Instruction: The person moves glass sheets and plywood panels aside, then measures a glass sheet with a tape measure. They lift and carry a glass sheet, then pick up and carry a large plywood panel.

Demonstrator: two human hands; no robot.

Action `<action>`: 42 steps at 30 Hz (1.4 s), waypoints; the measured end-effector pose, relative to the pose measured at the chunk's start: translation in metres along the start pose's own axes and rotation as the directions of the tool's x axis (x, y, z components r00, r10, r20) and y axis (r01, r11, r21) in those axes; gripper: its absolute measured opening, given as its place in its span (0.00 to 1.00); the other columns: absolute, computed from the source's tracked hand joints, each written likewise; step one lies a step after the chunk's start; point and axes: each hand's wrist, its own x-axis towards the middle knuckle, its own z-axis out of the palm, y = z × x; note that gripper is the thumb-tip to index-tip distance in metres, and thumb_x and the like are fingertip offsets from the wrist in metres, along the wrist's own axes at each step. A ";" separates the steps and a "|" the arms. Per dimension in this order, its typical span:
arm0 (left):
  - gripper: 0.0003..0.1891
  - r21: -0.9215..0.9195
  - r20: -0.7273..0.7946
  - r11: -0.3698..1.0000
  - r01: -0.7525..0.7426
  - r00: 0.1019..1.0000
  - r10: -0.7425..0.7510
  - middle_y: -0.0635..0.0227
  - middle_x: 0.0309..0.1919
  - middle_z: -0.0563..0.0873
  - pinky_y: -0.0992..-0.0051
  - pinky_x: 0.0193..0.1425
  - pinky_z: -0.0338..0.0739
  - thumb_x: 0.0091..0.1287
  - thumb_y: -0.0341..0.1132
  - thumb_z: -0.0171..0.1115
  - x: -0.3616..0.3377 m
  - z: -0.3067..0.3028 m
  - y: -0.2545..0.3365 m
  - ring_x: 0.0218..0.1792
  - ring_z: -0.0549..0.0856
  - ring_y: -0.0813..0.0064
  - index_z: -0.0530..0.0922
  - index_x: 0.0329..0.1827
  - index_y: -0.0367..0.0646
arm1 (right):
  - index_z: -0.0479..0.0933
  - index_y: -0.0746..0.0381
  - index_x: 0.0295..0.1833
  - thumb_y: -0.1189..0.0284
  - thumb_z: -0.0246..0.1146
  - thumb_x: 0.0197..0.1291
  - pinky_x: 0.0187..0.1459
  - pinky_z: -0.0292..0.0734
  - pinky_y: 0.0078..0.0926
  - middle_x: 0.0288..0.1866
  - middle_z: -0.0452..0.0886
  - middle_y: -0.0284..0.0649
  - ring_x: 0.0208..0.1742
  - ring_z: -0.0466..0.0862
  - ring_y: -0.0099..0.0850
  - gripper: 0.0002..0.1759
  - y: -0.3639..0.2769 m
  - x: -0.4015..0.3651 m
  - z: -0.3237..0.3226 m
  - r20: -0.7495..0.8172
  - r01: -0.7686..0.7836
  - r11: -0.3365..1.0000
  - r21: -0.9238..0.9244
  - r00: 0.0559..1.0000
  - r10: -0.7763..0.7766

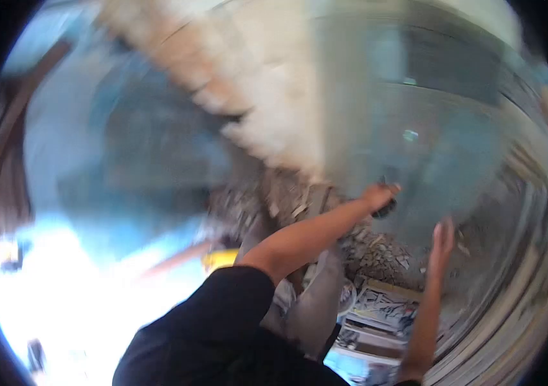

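My left hand point(381, 193) is stretched out from a black sleeve, its fingers closed around a small dark object point(385, 209) whose kind I cannot tell. To its right and lower in the view, my right hand point(442, 237) is raised, its fingers smeared by motion. Behind both hands is a grey-green surface point(454, 148), also blurred. Beneath them lies a heap of broken rubble point(380, 249).
An open box of metal tools point(386, 305) stands by my legs, beside a white bucket point(347, 296). A yellow object point(219, 259) lies to the left. A broken wall edge point(248, 138) runs across the middle. Long planks or strips point(505, 302) are stacked along the right.
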 end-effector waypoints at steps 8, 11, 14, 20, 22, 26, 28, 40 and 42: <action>0.37 -0.936 0.130 0.318 0.152 0.988 -0.088 0.63 0.57 0.84 0.59 0.65 0.75 0.78 0.69 0.44 -0.151 -0.059 -0.159 0.58 0.80 0.63 0.78 0.64 0.43 | 0.62 0.67 0.80 0.57 0.70 0.67 0.77 0.63 0.44 0.79 0.68 0.56 0.80 0.68 0.49 0.44 -0.096 -0.155 0.207 0.729 0.261 0.964 -0.049 0.669 -0.144; 0.39 -0.979 0.078 0.183 0.090 0.994 -0.072 0.62 0.59 0.83 0.60 0.66 0.75 0.76 0.72 0.42 -0.226 -0.121 -0.113 0.58 0.81 0.63 0.76 0.67 0.45 | 0.62 0.69 0.79 0.57 0.69 0.68 0.75 0.65 0.45 0.76 0.69 0.60 0.78 0.70 0.53 0.43 -0.103 -0.160 0.257 0.768 0.534 0.845 0.014 0.536 -0.352; 0.43 -0.901 -0.105 0.424 -0.093 0.994 -0.005 0.62 0.61 0.82 0.61 0.69 0.73 0.75 0.74 0.42 -0.262 -0.168 -0.129 0.62 0.80 0.64 0.72 0.73 0.44 | 0.63 0.69 0.78 0.58 0.68 0.69 0.70 0.70 0.46 0.70 0.74 0.60 0.71 0.76 0.54 0.41 -0.157 -0.161 0.307 0.869 0.593 0.805 0.000 0.399 -0.293; 0.33 -0.535 -0.432 0.650 -0.540 0.836 0.339 0.63 0.59 0.85 0.67 0.69 0.73 0.77 0.60 0.59 -0.358 -0.283 -0.194 0.62 0.81 0.73 0.78 0.69 0.40 | 0.61 0.68 0.78 0.61 0.69 0.65 0.61 0.77 0.45 0.59 0.80 0.58 0.59 0.82 0.55 0.42 -0.263 -0.214 0.429 0.999 0.794 0.607 0.032 -0.028 -0.016; 0.23 -0.472 -0.566 0.573 -0.669 0.729 0.385 0.68 0.50 0.88 0.70 0.61 0.77 0.74 0.52 0.69 -0.385 -0.313 -0.224 0.53 0.84 0.76 0.84 0.58 0.41 | 0.59 0.68 0.78 0.62 0.69 0.63 0.60 0.77 0.44 0.56 0.82 0.57 0.57 0.83 0.53 0.44 -0.285 -0.252 0.472 0.997 0.803 0.595 0.002 -0.048 0.061; 0.17 -0.481 -0.699 0.433 -0.762 0.632 0.335 0.73 0.41 0.87 0.73 0.53 0.78 0.72 0.48 0.72 -0.447 -0.365 -0.273 0.46 0.83 0.81 0.84 0.49 0.43 | 0.57 0.63 0.81 0.64 0.70 0.62 0.54 0.80 0.42 0.47 0.84 0.53 0.48 0.86 0.50 0.45 -0.333 -0.326 0.548 0.966 0.930 0.367 0.007 -0.101 0.236; 0.13 -0.379 -0.825 0.502 -0.777 0.530 0.196 0.73 0.40 0.86 0.72 0.53 0.79 0.72 0.44 0.72 -0.485 -0.401 -0.321 0.44 0.84 0.79 0.84 0.48 0.44 | 0.59 0.58 0.81 0.62 0.70 0.61 0.51 0.82 0.40 0.44 0.86 0.50 0.45 0.88 0.47 0.45 -0.370 -0.344 0.576 0.952 0.979 0.204 0.027 -0.088 0.293; 0.38 -0.662 -0.640 0.015 -0.750 0.554 -0.532 0.65 0.61 0.83 0.63 0.70 0.76 0.71 0.65 0.63 -0.569 -0.540 -0.591 0.64 0.81 0.67 0.71 0.73 0.45 | 0.85 0.70 0.51 0.75 0.63 0.57 0.47 0.80 0.38 0.39 0.85 0.52 0.41 0.85 0.43 0.17 -0.713 -0.348 0.629 0.977 0.983 -0.158 0.098 -0.065 0.204; 0.53 -0.614 -0.642 -0.164 -0.772 0.609 -0.465 0.58 0.78 0.70 0.58 0.79 0.68 0.71 0.73 0.54 -0.546 -0.532 -0.579 0.76 0.72 0.58 0.51 0.87 0.44 | 0.85 0.72 0.48 0.74 0.62 0.60 0.46 0.80 0.35 0.37 0.85 0.51 0.39 0.85 0.39 0.15 -0.754 -0.391 0.659 0.976 0.977 -0.213 -0.004 0.051 0.214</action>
